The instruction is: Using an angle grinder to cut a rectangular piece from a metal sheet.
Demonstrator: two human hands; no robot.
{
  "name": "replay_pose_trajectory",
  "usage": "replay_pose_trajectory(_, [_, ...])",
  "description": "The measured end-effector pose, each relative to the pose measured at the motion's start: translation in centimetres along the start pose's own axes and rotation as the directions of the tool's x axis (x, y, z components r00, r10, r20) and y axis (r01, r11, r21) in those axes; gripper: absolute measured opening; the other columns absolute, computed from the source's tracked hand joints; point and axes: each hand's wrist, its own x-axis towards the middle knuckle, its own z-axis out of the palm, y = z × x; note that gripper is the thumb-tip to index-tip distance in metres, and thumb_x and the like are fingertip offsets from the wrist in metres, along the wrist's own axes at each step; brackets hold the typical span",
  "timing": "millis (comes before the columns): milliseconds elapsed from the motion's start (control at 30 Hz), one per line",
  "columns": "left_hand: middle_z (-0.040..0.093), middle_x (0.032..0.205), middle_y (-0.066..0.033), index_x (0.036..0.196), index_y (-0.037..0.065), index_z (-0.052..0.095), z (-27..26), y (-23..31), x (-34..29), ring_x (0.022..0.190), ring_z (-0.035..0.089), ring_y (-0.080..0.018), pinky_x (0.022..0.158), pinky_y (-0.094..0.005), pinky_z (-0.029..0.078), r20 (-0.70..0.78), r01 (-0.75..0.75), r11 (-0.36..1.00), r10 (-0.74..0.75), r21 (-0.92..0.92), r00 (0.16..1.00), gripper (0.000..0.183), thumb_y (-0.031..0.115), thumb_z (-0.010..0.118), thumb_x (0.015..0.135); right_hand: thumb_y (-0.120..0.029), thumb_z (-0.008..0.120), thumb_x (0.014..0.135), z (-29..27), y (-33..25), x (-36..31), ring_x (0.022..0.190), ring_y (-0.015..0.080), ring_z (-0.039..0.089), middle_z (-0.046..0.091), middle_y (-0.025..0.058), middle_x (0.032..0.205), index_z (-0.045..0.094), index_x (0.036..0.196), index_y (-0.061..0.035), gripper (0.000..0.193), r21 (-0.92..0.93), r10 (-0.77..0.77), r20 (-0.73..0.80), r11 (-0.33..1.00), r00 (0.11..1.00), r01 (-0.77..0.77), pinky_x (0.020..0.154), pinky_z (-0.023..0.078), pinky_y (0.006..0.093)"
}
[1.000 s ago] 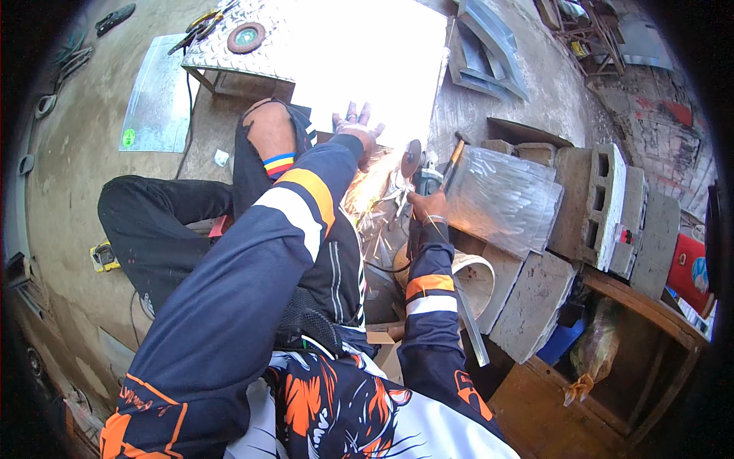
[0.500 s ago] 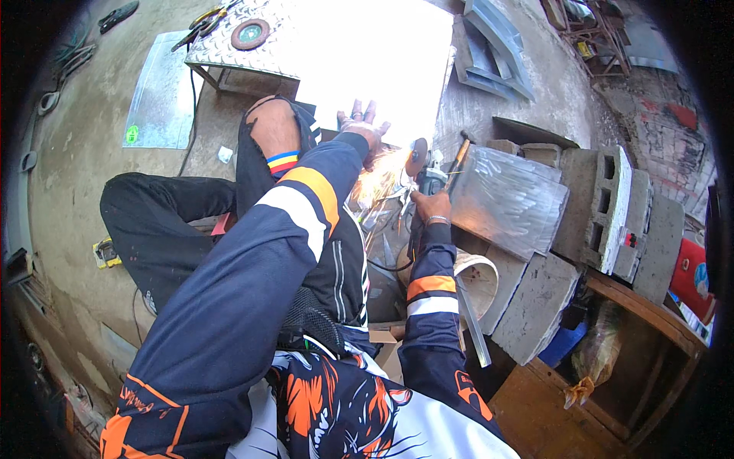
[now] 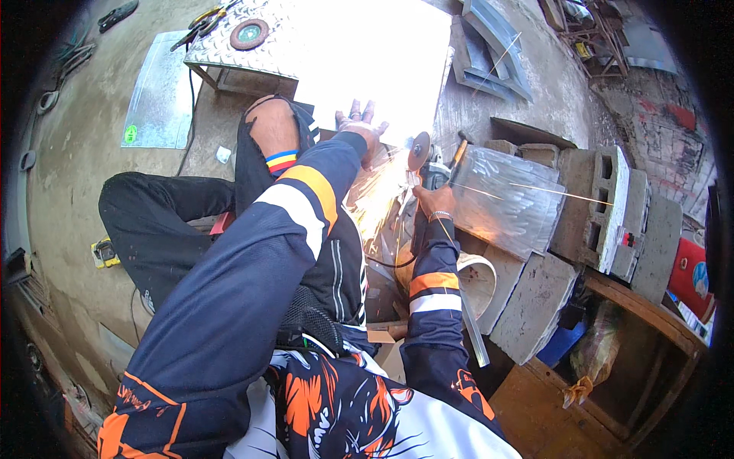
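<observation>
My right hand (image 3: 436,201) is wrapped round an angle grinder (image 3: 434,176). Its thin round disc (image 3: 419,151) stands at the near right edge of a large, glaring white sheet (image 3: 375,61). Sparks (image 3: 378,191) stream from the disc toward me and to the left. My left hand (image 3: 363,126) lies on the sheet's near edge, fingers spread, a little left of the disc. The exact spot where disc and sheet meet is lost in the glare.
A checker-plate table (image 3: 210,52) bears a loose disc (image 3: 249,34) and pliers (image 3: 205,23). Right of the grinder are a hammer (image 3: 459,157), a grey metal plate (image 3: 508,195) and concrete blocks (image 3: 600,199). A white bucket (image 3: 478,283) stands beside my right forearm.
The grinder has shifted slightly up and right, its disc showing more of its face. The spark spray is broader, with streaks now crossing to the right. My left hand stays nearly still.
</observation>
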Motion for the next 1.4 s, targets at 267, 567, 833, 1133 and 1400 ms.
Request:
replay_pose_trajectory(267, [-0.012,0.148,-0.011,0.141,0.033,0.012,0.4,0.2,0.1,0.135,-0.01,-0.0384,0.103,-0.0604,0.009,-0.02,0.012,1.0,-0.013,-0.026,1.0,0.109,0.04,0.081,0.058,-0.036,0.072,0.054,-0.4,-0.3,-0.5,0.089,0.0394,0.06,0.059,0.0305,0.093,0.058,0.089,0.0113,0.06,-0.02,-0.006,0.02,1.0,1.0,0.006,0.078,0.048,0.0406])
replay_pose_trajectory(567, [-0.011,0.148,-0.0109,0.141,0.033,0.013,0.5,-0.4,0.1,0.135,-0.009,-0.0383,0.102,-0.0607,0.009,-0.023,0.023,0.999,-0.024,-0.028,0.999,0.108,0.042,0.081,0.057,-0.039,0.074,0.054,-1.1,-1.6,-0.4,0.088,0.0396,0.061,0.06,0.031,0.089,0.06,0.083,0.012,0.06,-0.025,-0.035,0.021,0.999,0.999,0.035,0.077,0.049,0.0412])
replay_pose_trajectory(833, [-0.012,0.148,-0.0114,0.141,0.033,0.012,-0.2,0.3,-0.3,0.134,-0.01,-0.0386,0.102,-0.0605,0.01,-0.013,0.006,1.0,-0.006,-0.012,1.0,0.107,0.042,0.08,0.058,-0.037,0.072,0.052,-0.4,0.1,0.3,0.084,0.0385,0.062,0.06,0.0313,0.086,0.06,0.081,0.0134,0.059,0.007,-0.063,-0.016,0.998,0.998,0.063,0.074,0.049,0.0397])
replay_pose_trajectory(1133, [-0.012,0.148,-0.011,0.141,0.034,0.012,0.0,0.3,-0.2,0.134,-0.01,-0.0383,0.103,-0.0607,0.009,-0.016,0.016,1.0,-0.017,-0.025,1.0,0.108,0.042,0.08,0.058,-0.036,0.072,0.053,-0.6,-0.1,0.1,0.087,0.0386,0.061,0.061,0.0302,0.09,0.061,0.082,0.0116,0.057,-0.004,-0.03,0.025,1.0,0.999,0.03,0.076,0.049,0.0401])
replay_pose_trajectory(1400, [-0.014,0.147,-0.0133,0.141,0.033,0.009,0.1,0.0,0.2,0.134,-0.011,-0.0395,0.101,-0.063,0.01,-0.001,0.01,1.0,-0.01,-0.005,1.0,0.113,0.045,0.081,0.055,-0.036,0.072,0.053,-1.2,-0.9,-0.5,0.087,0.0379,0.061,0.061,0.0296,0.09,0.061,0.082,0.0106,0.056,0.045,0.005,0.05,0.999,0.999,-0.007,0.077,0.049,0.0394])
